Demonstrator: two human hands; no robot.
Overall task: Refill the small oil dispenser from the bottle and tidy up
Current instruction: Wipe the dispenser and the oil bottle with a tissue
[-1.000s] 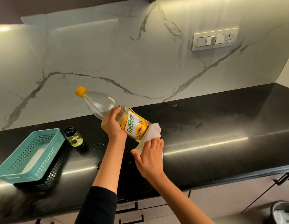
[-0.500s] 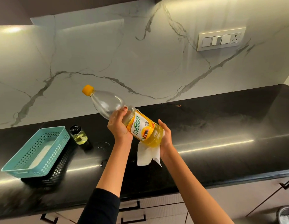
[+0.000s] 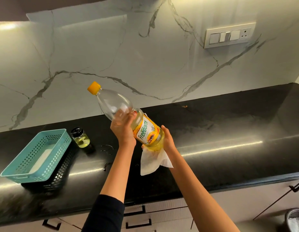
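A clear oil bottle with a yellow cap and a yellow label is tilted in the air above the black counter, cap up and to the left. My left hand grips its middle. My right hand cups the bottle's base and holds a white paper towel against it; the towel hangs down below. The small glass oil dispenser with a black lid stands upright on the counter to the left, holding some yellow oil.
A teal perforated basket sits on a black basket at the counter's left. Small oil marks lie on the counter between dispenser and hands. A switch panel is on the marble wall. Drawers and a bin are below.
My right hand with the towel went from the bottle's side to under its base, and the towel now hangs beneath. The bottle stays tilted in my left hand.
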